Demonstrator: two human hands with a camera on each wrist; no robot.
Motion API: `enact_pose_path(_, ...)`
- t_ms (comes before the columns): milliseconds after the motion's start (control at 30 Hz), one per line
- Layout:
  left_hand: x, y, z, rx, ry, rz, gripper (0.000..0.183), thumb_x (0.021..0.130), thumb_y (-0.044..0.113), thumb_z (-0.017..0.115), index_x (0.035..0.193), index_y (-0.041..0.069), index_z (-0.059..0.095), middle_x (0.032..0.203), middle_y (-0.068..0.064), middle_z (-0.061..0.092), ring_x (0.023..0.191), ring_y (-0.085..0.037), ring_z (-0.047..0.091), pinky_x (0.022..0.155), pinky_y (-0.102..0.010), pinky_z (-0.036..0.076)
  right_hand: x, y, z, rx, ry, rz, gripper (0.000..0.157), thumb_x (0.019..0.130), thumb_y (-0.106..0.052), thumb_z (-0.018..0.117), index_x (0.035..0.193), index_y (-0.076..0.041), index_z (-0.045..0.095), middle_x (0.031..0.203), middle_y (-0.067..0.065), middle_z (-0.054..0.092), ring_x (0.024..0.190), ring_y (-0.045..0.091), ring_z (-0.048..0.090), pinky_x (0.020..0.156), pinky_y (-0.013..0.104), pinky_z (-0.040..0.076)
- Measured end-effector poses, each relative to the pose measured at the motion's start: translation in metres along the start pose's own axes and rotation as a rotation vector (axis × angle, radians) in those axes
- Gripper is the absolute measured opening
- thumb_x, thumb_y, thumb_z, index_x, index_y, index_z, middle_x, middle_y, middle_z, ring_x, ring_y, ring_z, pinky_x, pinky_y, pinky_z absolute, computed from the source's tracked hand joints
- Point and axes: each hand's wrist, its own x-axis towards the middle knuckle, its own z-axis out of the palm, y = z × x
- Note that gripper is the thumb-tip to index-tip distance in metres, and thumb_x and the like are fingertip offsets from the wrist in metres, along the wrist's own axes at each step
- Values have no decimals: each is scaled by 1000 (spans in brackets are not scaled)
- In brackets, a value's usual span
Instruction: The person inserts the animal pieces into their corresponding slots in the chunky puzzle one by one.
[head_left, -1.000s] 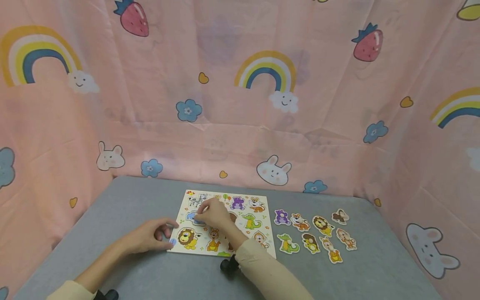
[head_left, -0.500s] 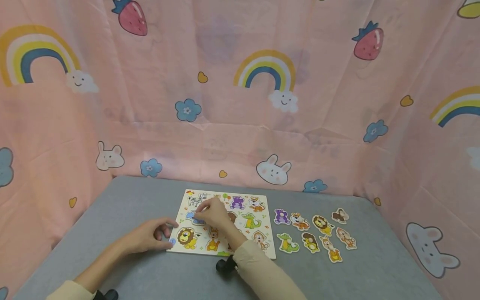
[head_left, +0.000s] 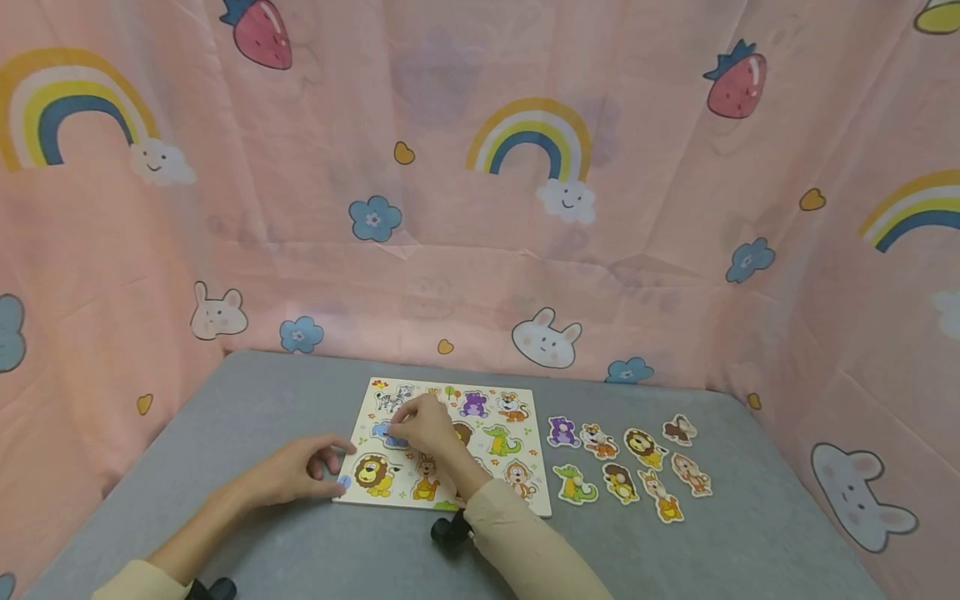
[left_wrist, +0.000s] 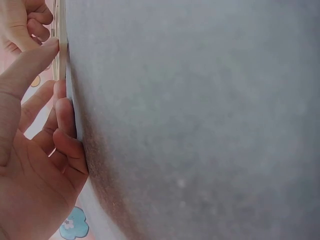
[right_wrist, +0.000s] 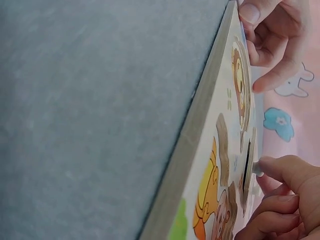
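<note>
A white wooden animal puzzle board [head_left: 537, 458] lies mid-table. My left hand [head_left: 303, 471] holds its left side, thumb at the near corner and index finger farther up the edge. In the left wrist view that thumb [left_wrist: 37, 60] meets the board's side while the other fingers bend below it. Over the left middle of the board, my right hand [head_left: 431, 429] pinches the small knob [right_wrist: 257, 169] of the blue elephant puzzle piece [head_left: 392, 437]. Seen from the right wrist, the piece's edge stands slightly proud of the board. My right forearm covers several board pictures.
Several loose knobbed animal pieces lie right of the board, among them a purple hippo [head_left: 562, 432], a crocodile [head_left: 576, 485], a lion [head_left: 645, 448] and a kangaroo [head_left: 661, 497]. A pink patterned curtain [head_left: 450, 283] surrounds the grey table [head_left: 375, 550].
Both hands keep their places at the board, with the right fingers still on the elephant piece's knob. The right forearm has shifted very slightly left; the head view has tilted a little.
</note>
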Motion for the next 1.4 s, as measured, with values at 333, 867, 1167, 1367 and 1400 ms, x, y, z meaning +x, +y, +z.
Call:
enact_pose_path(333,0,0,-1,0,-1,8,48,83,17,85,123,2,63,88,-2,58,72,-11,51,65,-26,42,2,3,0,-23,-23,-7,16,88,-10,79,74,-8,73,64,-3,54,52,7,44,47,21,36)
enact_pose_path(867,0,2,0,5,-3,-19,50,83,16,86,124,2,63,89,-1,58,73,-13,51,64,-27,42,0,5,-8,5,-24,-6,11,85,-17,82,81,-10,74,69,0,60,56,11,52,50,24,42)
enact_pose_path(1167,0,1,0,-2,-1,-12,50,82,16,86,124,2,63,88,-1,58,72,-12,51,64,-26,42,2,25,-43,133,-79,-182,16,91,-13,77,100,0,75,56,0,46,46,9,33,46,26,33)
enact_pose_path(1367,-1,0,0,-11,-1,-3,50,83,16,86,125,1,62,89,-1,58,72,-12,51,65,-26,42,0,39,-68,123,-113,-203,27,92,-18,76,111,2,73,68,3,53,54,12,38,53,27,36)
enact_pose_path(1400,-1,0,0,-11,-2,-3,51,83,16,86,125,1,62,89,-1,58,73,-12,51,65,-26,41,-1,42,-72,120,-117,-215,28,93,-17,76,112,3,72,69,3,53,55,12,39,54,28,37)
